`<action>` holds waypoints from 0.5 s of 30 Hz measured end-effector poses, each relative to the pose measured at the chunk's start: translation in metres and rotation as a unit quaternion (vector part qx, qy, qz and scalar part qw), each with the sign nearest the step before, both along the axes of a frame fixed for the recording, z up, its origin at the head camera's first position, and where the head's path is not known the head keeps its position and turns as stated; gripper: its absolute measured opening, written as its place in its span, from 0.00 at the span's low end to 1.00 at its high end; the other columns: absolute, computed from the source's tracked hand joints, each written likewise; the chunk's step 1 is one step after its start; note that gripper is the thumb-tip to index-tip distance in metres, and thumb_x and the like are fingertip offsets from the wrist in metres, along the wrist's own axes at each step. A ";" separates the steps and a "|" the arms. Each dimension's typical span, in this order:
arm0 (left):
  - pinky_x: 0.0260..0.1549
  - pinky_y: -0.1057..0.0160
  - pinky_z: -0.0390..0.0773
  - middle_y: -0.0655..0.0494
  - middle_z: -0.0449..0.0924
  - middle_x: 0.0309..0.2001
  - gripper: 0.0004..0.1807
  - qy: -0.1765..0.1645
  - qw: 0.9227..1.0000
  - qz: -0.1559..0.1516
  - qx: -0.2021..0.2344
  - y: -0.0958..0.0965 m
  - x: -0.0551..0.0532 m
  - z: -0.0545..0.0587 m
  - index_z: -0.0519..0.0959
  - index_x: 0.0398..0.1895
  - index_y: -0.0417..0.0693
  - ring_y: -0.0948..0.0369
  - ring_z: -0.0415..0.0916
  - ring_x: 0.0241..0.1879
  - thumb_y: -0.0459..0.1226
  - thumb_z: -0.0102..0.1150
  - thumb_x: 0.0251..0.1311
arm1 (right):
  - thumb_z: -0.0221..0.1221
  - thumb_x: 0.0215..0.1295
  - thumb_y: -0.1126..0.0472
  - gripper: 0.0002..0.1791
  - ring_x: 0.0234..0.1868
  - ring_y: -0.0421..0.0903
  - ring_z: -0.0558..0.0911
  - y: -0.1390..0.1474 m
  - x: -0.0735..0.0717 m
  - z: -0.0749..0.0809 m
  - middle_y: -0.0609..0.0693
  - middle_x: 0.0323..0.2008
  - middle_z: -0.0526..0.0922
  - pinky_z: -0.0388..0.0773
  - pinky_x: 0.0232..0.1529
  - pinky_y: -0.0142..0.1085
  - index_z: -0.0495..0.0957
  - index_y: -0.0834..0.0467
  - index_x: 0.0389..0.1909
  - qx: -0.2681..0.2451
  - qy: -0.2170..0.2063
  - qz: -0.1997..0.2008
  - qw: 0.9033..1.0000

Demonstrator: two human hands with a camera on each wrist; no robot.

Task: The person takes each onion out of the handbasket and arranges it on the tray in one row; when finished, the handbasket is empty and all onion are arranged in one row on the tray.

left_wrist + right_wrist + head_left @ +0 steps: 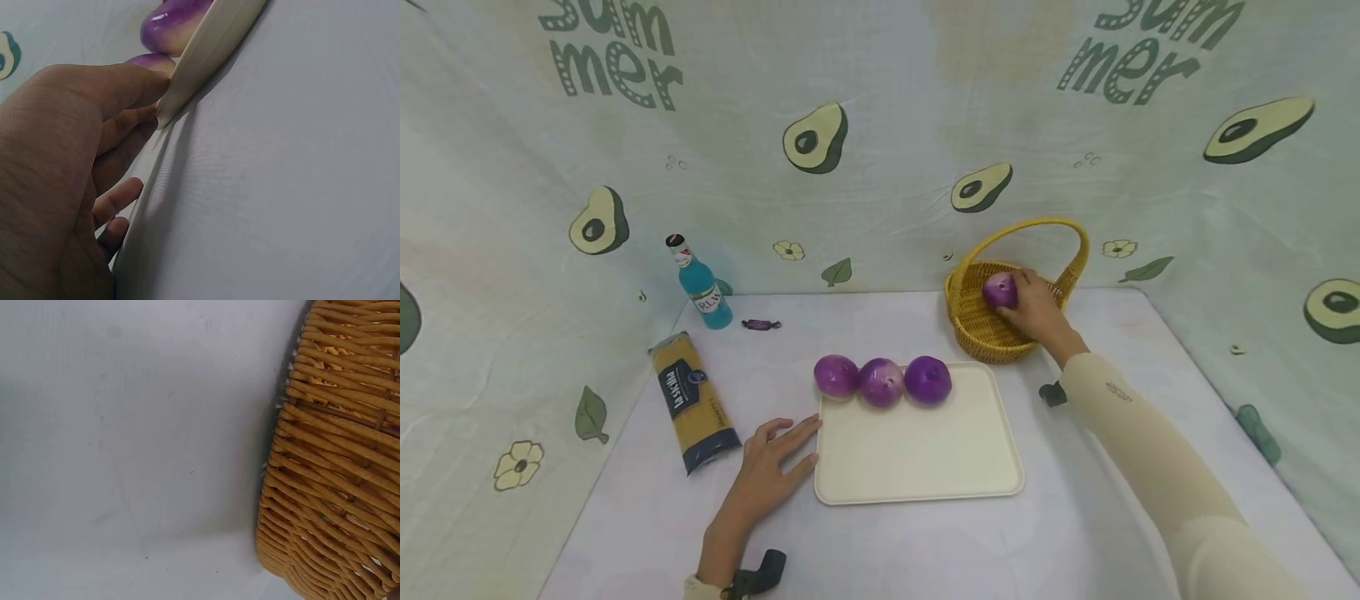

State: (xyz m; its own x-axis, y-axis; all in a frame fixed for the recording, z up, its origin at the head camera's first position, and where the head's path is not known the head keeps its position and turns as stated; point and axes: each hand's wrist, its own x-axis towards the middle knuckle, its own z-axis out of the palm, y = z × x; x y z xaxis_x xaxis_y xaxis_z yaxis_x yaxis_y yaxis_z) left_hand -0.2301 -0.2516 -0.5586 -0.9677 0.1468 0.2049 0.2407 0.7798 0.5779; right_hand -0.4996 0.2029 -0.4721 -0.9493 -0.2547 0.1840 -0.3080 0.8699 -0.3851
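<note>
In the head view, my right hand (1036, 308) reaches into a yellow wicker basket (988, 350) and grips a purple turnip (999, 290) inside it. The right wrist view shows only the basket's woven side (331, 469); hand and turnip are out of sight there. Three more turnips, one at the left (836, 377), one in the middle (882, 383) and one at the right (928, 381), stand in a row along the far edge of a cream tray (917, 454). My left hand (769, 471) has its fingers spread, their tips touching the tray's left edge (187, 75).
A bag of pasta (692, 400) lies left of the tray. Behind it are a blue bottle (703, 287) and a small purple-wrapped candy (762, 325). A cloth printed with avocados (880, 225) hangs behind and beside the white table (925, 550).
</note>
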 end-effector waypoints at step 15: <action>0.64 0.41 0.53 0.72 0.69 0.69 0.29 0.005 1.000 0.002 -0.007 0.000 0.001 -0.001 0.70 0.71 0.69 0.55 0.58 0.68 0.53 0.60 0.67 | 0.67 0.65 0.61 0.43 0.70 0.70 0.59 0.000 0.014 0.006 0.73 0.70 0.57 0.56 0.70 0.60 0.55 0.74 0.72 -0.005 -0.004 -0.002 1.000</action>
